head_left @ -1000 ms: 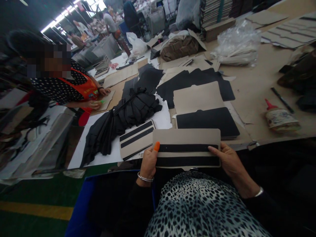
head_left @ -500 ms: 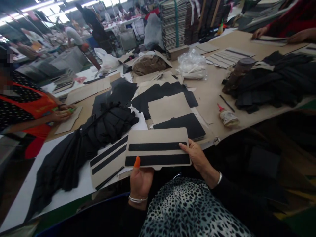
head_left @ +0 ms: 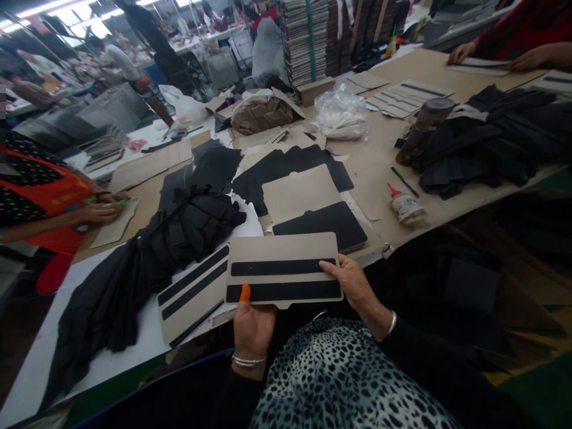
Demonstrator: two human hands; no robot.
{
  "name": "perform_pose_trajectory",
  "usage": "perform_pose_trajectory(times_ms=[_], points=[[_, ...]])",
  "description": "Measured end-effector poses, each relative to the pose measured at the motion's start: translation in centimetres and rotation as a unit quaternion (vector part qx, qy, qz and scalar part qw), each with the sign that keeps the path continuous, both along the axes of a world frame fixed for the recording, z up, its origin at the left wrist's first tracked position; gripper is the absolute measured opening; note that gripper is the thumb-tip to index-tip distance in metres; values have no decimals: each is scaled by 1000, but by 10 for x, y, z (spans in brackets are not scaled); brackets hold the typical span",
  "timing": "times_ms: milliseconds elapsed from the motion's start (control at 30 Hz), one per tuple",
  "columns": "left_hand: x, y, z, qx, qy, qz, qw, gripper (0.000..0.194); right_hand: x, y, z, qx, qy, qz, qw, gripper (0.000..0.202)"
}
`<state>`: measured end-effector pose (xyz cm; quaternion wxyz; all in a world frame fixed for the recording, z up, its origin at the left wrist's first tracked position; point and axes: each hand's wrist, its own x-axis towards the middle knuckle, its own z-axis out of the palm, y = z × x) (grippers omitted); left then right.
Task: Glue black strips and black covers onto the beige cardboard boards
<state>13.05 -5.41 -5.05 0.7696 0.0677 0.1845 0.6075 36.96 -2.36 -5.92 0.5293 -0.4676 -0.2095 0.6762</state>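
Between my hands, above the table's near edge, I hold a beige cardboard panel (head_left: 281, 247) with two black strips across its face. My left hand (head_left: 254, 330) grips its lower left edge, the orange-covered thumb on the lower strip and the fingers hidden beneath. At the right edge, my right hand (head_left: 353, 283) pinches the panel, its thumb on the end of the upper strip. A second striped panel (head_left: 190, 316) lies just left, partly under the held one. Behind it are a black panel (head_left: 328, 223) and a plain beige panel (head_left: 301, 190).
Black fabric strips (head_left: 179, 226) are heaped at the left, more black pieces (head_left: 487, 143) at the right. A red-tipped glue bottle (head_left: 407, 205) lies near the front edge. A co-worker in an orange apron (head_left: 58, 185) works at left; another person's hands (head_left: 531, 59) hold a panel at far right.
The view has shifted slightly, so the table's contents sit a little farther left. Both hands keep the same hold on the panel.
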Motion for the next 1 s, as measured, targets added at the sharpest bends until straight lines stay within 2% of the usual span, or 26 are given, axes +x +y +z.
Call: perform_pose_trajectory(times_ms=[300, 667, 867, 1000], points=[[3, 1, 1, 7, 1, -5, 1000, 49, 1, 0, -1, -8, -4, -8, 1000, 44], [22, -1, 22, -106, 82, 60, 989, 48, 3, -8, -12, -80, -2, -6, 997, 44], [24, -3, 28, -107, 115, 97, 983, 44, -2, -10, -23, -55, 12, -4, 998, 43], [23, -1, 27, -106, 120, 98, 982, 43, -7, -11, -26, -42, 18, -13, 999, 44]])
